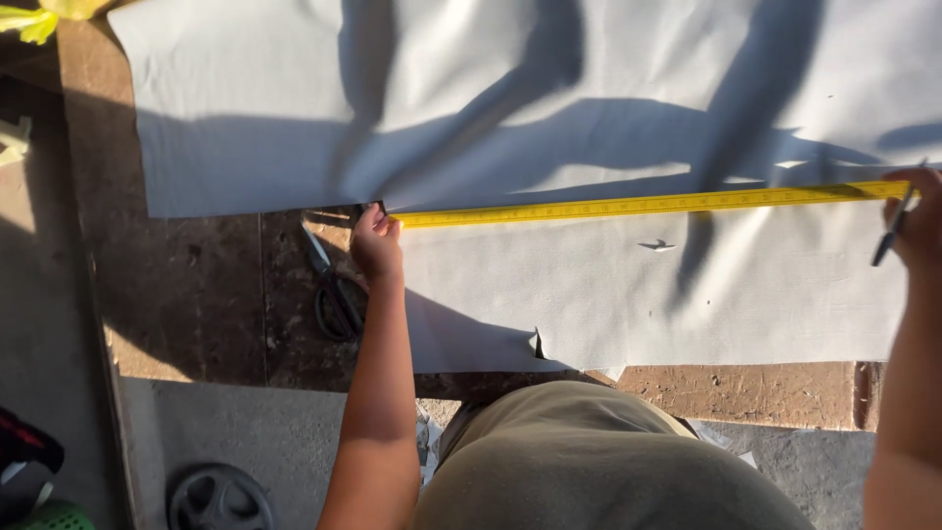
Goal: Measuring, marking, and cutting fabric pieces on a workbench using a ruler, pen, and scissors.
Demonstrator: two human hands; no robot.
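I see scissors (332, 287) lying on the brown worktop (196, 294), just to the outer side of my left hand (376, 240) and partly behind its wrist. My left hand is closed into a loose fist, fingertips pinning the near end of the yellow ruler (648, 204) against the edge of the grey fabric (608, 285) — thumb tucked, knuckles up. From that hand the ruler runs straight across the fabric to my right hand (917, 221). The right hand presses the ruler's far end and pinches a dark pen (893, 236) between the fingers, tip angled down — the grip is partly cut off by the frame edge.
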